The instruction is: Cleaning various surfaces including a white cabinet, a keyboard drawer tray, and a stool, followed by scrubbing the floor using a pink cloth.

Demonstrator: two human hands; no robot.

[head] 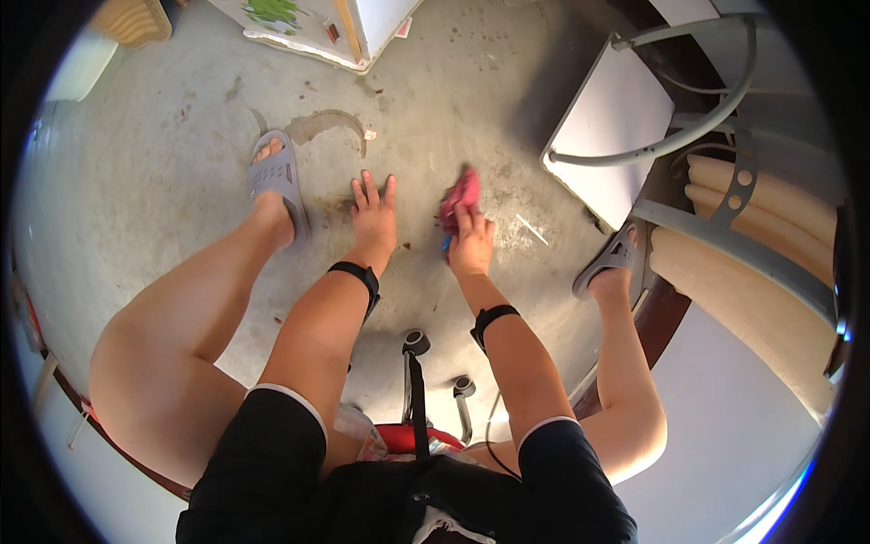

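My right hand (472, 241) is closed on a crumpled red cloth (461, 198), which lies against the stained concrete floor (414, 136). A bit of blue shows beside the fingers at the cloth's lower left. My left hand (374, 212) holds nothing; its fingers are spread over the floor to the left of the cloth, near a dark stain. Right of my right hand, a thin white stick or strip (531, 230) lies on a pale, scuffed patch. A small whitish scrap (370, 134) is on the floor beyond my left hand, by a curved damp-looking mark.
My feet in grey slide sandals (273, 170) stand at either side. A white panel on a grey metal frame (612, 129) leans at right, near beige padded cushions (741, 272). A white cabinet (306, 51) stands ahead. Metal stool legs (408, 381) are close below my arms.
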